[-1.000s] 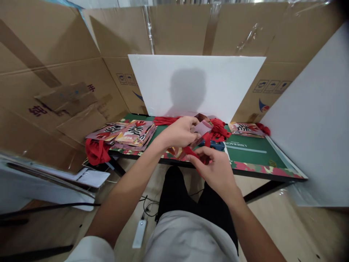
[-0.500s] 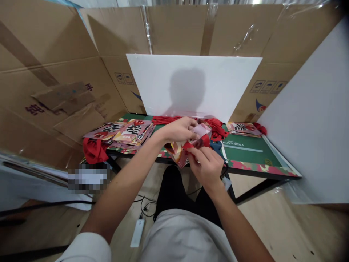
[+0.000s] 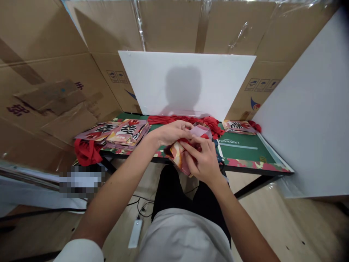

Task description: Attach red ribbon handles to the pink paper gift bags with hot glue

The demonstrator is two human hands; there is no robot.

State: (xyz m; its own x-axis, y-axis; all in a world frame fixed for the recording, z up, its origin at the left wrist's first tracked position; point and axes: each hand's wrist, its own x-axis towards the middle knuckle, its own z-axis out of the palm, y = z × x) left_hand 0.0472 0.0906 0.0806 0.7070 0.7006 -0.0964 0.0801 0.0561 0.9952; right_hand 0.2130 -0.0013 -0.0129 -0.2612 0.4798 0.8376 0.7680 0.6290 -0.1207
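A small pink and yellow printed paper bag point(image 3: 177, 154) is in front of me, tilted at the table's front edge. My left hand point(image 3: 174, 133) is closed at its upper side, with the fingertips at the rim. From the right, my right hand point(image 3: 202, 157) pinches a red ribbon point(image 3: 206, 136) against the bag, and its fingertips meet those of the left. The fingers hide part of the ribbon. Behind the hands, a bundle of red ribbons point(image 3: 166, 119) lies across the back of the table.
Stacks of printed bags point(image 3: 127, 134) lie on the left of the green table point(image 3: 240, 143), with red ribbon point(image 3: 86, 152) hanging over the edge. Another printed stack point(image 3: 240, 126) lies at right. Cardboard walls point(image 3: 169, 25) and a white board point(image 3: 218, 80) stand behind. A power strip point(image 3: 135, 233) is on the floor.
My right hand has moved up and inward with the ribbon, and the fingertips of both hands have come together at the bag. The view has shifted slightly.
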